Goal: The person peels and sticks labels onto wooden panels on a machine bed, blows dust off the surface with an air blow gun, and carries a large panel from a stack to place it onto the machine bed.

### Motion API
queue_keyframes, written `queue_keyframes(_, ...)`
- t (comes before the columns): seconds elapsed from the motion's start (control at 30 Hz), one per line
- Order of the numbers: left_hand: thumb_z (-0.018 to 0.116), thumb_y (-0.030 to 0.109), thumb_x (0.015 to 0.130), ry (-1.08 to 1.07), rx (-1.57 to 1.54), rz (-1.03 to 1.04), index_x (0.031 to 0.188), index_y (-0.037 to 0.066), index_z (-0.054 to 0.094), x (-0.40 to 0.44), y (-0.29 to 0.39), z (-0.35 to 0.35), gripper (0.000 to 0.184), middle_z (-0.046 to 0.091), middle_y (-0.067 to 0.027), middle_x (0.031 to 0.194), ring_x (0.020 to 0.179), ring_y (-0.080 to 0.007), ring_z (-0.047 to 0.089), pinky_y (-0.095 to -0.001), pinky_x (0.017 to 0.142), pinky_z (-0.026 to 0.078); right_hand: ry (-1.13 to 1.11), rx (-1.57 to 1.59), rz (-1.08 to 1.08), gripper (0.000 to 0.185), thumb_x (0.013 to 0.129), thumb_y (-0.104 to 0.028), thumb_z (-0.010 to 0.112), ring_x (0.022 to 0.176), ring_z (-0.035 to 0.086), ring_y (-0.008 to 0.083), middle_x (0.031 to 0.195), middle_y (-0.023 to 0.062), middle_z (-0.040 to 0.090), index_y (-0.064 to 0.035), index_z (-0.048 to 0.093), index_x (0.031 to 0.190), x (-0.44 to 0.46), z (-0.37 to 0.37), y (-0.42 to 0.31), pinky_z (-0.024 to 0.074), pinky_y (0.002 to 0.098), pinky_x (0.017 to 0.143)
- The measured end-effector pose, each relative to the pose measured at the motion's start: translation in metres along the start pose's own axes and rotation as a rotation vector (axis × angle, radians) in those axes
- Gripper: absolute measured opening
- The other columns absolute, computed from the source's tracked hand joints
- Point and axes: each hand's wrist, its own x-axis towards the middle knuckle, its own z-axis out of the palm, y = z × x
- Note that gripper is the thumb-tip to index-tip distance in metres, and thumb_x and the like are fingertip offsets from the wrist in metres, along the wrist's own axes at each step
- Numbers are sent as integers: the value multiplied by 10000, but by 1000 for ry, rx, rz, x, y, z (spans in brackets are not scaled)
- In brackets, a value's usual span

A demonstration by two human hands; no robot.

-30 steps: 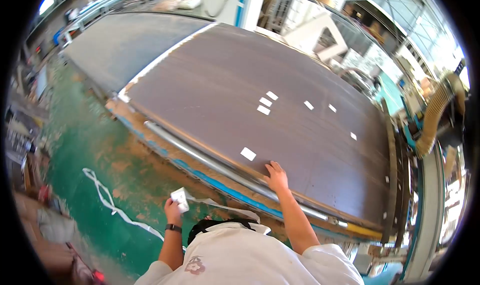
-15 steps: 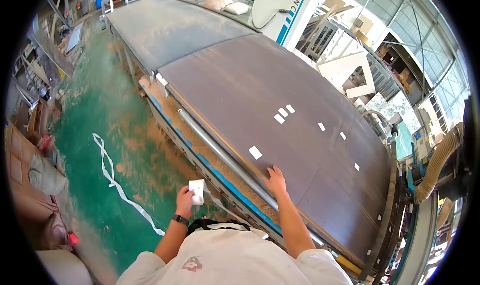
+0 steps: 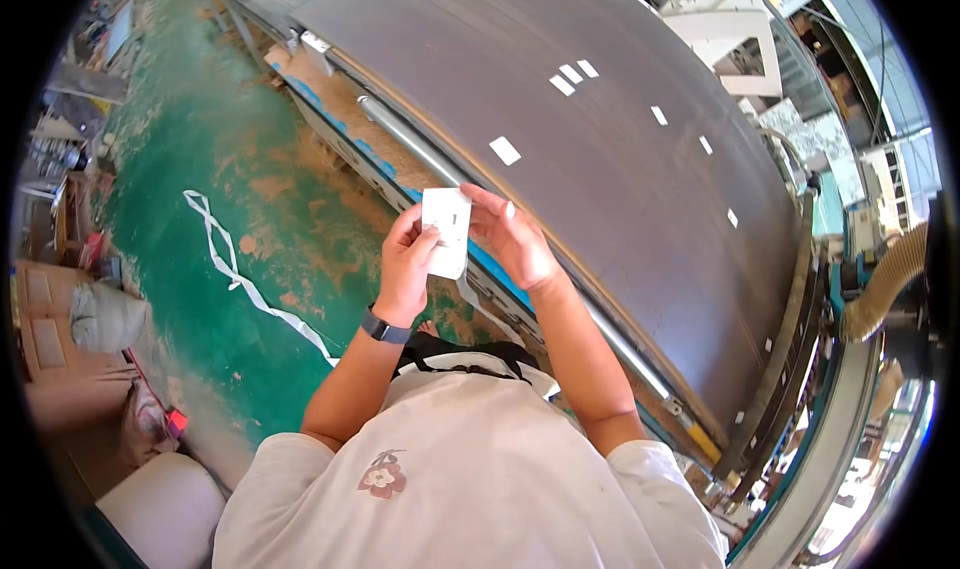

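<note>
Label stack in the left hand, right hand spread beside it, both at the near edge of the table

The left hand (image 3: 405, 269) is gripping a white label stack (image 3: 448, 214), thumb lying across its face and fingers going behind. The right hand (image 3: 515, 241) is holding nothing visible; its fingers are reaching out straight and loosely spread, the foremost tip standing at the stack's far right corner. Cannot tell whether that tip is touching. A white trailing strip (image 3: 487, 309) is running from the stack's near end toward the shirt (image 3: 480, 439). A dark watch (image 3: 385, 327) is circling the left wrist.

Edges: the brown sheet (image 3: 620, 199) is covering the table, its near edge slanting from far left to near right. A metal bar (image 3: 405, 129) is running along that edge on the near side. The right forearm is crossing in front of the bar.

Room: a near label (image 3: 505, 150) is lying just inside the sheet's edge, beyond the hands. A broad stretch of sheet is separating it from three far labels (image 3: 571, 73); others are lying farther right. At left, the green floor (image 3: 170, 299) is spreading wide beside the table, a long white floor strip (image 3: 240, 279) lying across it. At far right, a ribbed hose (image 3: 885, 284) is hanging beyond the sheet's end.
</note>
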Motion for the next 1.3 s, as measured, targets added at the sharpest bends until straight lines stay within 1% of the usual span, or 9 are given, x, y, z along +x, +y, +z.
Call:
queue_keyframes(0.17,601,68,849,-72,-184,-186,1111,-16,613,-13,-39,13,275,658,-74,1016,915,-166,638,-307,836,514,159,-36,-98,752,948,-560,511,1214,502,225,1363,134,542,10,441,1434,-38,-18,-24,381,391,1023)
queue_keyframes(0.27,605,81,860,-41,-84,-295,1040,-6,625,-20,-56,48,201,672,-77,968,885,-163,646,-297,806,522,347,-236,21,615,922,-379,641,1123,573,252,1278,158,594,-17,498,1398,-68,-41,-43,447,392,961)
queue_keyframes(0.33,604,74,870,-77,-11,-272,1041,-2,630,-27,-70,66,189,675,-72,970,868,-152,646,-285,780,523,471,-987,49,458,860,-248,694,1005,626,323,1101,188,646,-19,615,1248,-86,-51,-59,494,400,886)
queue_keyframes(0.4,589,87,868,-132,106,-283,1065,10,632,-30,-86,82,216,669,-68,985,871,-150,637,-289,780,515,469,-1365,-284,319,813,-202,688,915,620,386,962,197,640,-23,672,1076,-104,-70,-54,510,442,823)
queue_keyframes(0.67,545,1,858,-315,516,-179,1167,-55,640,-2,-139,144,328,669,-71,1045,933,-146,614,-292,846,484,247,-1311,-232,154,811,-167,636,891,614,353,869,127,647,-45,685,891,-128,-180,-83,501,457,763)
queue_keyframes(0.87,535,-4,926,-123,438,-22,1242,-60,587,99,-190,252,325,633,-39,1069,928,-108,565,-269,832,466,938,-608,-164,237,870,-95,673,872,604,187,936,82,644,-36,627,1094,-106,-367,-140,496,341,789)
queue_keyframes(1.0,546,15,942,-70,694,246,1159,-48,607,201,-267,286,235,611,-51,918,788,-138,522,-290,746,453,1130,-862,-372,315,825,-44,700,910,575,223,1023,103,584,-56,578,1115,-73,-521,-174,484,356,809)
queue_keyframes(1.13,539,-29,873,-184,1123,576,1006,-38,612,230,-282,300,153,542,-147,766,679,-298,538,-379,606,432,1166,-1280,-416,372,796,-21,688,967,573,309,1048,123,590,-72,556,1140,-34,-676,-214,466,435,876)
queue_keyframes(1.3,550,-27,852,-80,1223,473,947,-42,604,243,-282,317,111,524,-134,741,655,-277,517,-374,585,409,1364,-1718,-274,259,884,-257,595,1023,609,346,1080,148,653,-97,641,1082,33,-833,-267,487,479,827)
